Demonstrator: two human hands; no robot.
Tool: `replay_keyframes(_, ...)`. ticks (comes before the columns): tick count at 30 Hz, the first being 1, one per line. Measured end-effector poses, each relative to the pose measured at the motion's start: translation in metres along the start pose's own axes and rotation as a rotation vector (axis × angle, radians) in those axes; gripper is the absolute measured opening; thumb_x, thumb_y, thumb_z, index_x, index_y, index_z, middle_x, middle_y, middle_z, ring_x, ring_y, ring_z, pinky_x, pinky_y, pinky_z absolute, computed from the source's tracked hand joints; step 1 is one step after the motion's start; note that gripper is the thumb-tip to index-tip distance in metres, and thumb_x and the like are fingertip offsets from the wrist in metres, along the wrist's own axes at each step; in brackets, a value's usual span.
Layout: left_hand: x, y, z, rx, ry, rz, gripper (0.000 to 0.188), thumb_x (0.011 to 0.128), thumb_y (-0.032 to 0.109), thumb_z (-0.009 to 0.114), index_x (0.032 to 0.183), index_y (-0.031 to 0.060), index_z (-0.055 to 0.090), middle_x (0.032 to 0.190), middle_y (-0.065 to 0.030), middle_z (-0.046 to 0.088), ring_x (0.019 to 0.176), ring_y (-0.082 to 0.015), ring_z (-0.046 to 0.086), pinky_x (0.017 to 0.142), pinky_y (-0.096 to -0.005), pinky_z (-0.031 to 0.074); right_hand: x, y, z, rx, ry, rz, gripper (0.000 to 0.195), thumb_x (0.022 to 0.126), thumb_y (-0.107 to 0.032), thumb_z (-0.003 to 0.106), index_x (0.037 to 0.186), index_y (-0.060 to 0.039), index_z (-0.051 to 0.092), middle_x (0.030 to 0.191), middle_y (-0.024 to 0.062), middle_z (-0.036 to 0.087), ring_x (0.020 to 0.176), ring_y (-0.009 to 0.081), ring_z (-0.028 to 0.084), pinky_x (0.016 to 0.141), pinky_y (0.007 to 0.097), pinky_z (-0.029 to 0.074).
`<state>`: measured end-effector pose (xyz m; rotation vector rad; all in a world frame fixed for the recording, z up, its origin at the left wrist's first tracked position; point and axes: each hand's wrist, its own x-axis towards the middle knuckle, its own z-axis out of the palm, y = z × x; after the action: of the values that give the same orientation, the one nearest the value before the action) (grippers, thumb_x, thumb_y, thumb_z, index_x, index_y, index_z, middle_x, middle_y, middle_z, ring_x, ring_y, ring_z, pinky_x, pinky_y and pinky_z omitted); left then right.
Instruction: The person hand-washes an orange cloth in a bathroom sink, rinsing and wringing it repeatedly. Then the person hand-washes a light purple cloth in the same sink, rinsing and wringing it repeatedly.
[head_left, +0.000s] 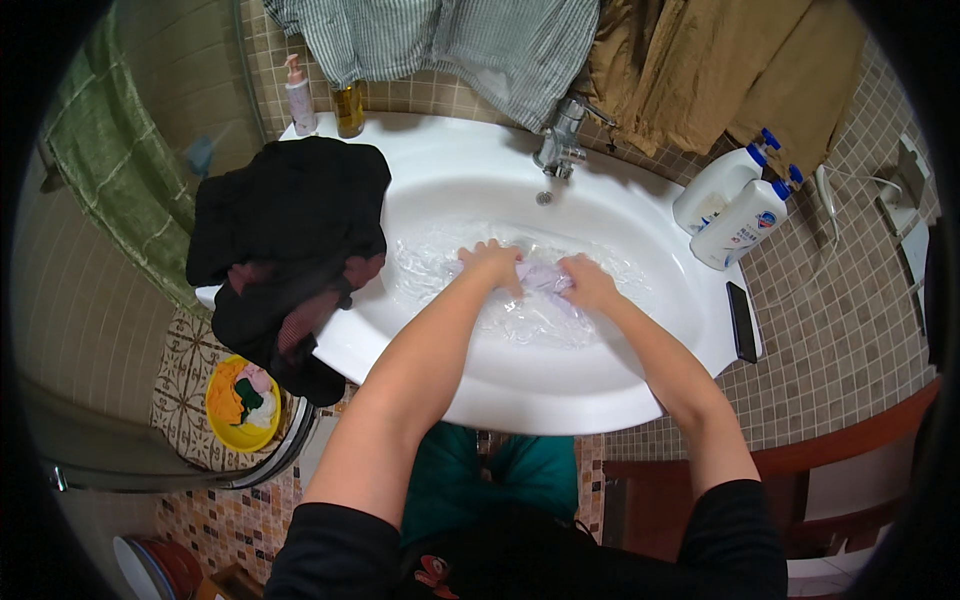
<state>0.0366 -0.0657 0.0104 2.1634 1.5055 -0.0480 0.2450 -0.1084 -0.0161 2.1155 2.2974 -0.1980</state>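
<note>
A pale lavender cloth (545, 277) lies partly under water in the white washbasin (517, 409). My left hand (491, 264) grips its left part, with the fingers bent over it and the thumb toward me. On the other side, my right hand (589, 283) has hold of the cloth's right part. Between the two hands the fabric is bunched and wet. Water (435, 259) ripples around both hands, and the fingertips are partly hidden. Above the basin's far side stands a chrome faucet (561, 142).
Black clothes (292, 202) drape over the basin's left rim. Two white pump bottles (739, 229) and a black phone-like object (741, 322) sit at right. A pink-topped pump bottle (300, 101) and an amber bottle (348, 112) stand at back left. A yellow basin (244, 442) holds small cloths below.
</note>
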Motion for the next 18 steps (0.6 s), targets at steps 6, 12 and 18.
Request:
replay_keyframes(6, 0.049, -0.028, 0.038, -0.743, 0.016, -0.169, 0.045, 0.075, 0.031, 0.058, 0.115, 0.0135, 0.050, 0.109, -0.0107, 0.052, 0.101, -0.0275, 0.052, 0.085, -0.0497, 0.041, 0.016, -0.026, 0.010, 1.088, -0.051, 0.289, 0.043, 0.073, -0.008, 0.058, 0.113, -0.0138, 0.043, 0.100, 0.0150, 0.052, 0.085, 0.0257, 0.058, 0.070, 0.0339, 0.049)
replay_keyframes(12, 0.012, 0.001, -0.015, -1.805, -0.378, -0.342, 0.042, 0.076, 0.046, 0.052, 0.094, 0.0078, 0.055, 0.088, -0.0092, 0.059, 0.080, -0.0245, 0.058, 0.076, -0.0447, 0.047, 0.006, -0.098, -0.036, 1.286, 0.262, 0.119, 0.019, 0.077, -0.015, 0.058, 0.094, -0.0127, 0.051, 0.078, 0.0125, 0.058, 0.072, 0.0231, 0.060, 0.054, 0.0340, 0.046)
replay_keyframes(18, 0.063, -0.024, 0.015, -1.990, -0.567, -0.118, 0.030, 0.087, 0.040, 0.049, 0.090, 0.0102, 0.055, 0.090, -0.0054, 0.060, 0.078, -0.0211, 0.058, 0.069, -0.0368, 0.049, -0.019, -0.145, -0.060, 0.407, 0.570, -0.141, 0.019, 0.085, -0.024, 0.049, 0.080, -0.0057, 0.054, 0.060, 0.0159, 0.058, 0.058, 0.0338, 0.058, 0.053, 0.0414, 0.045)
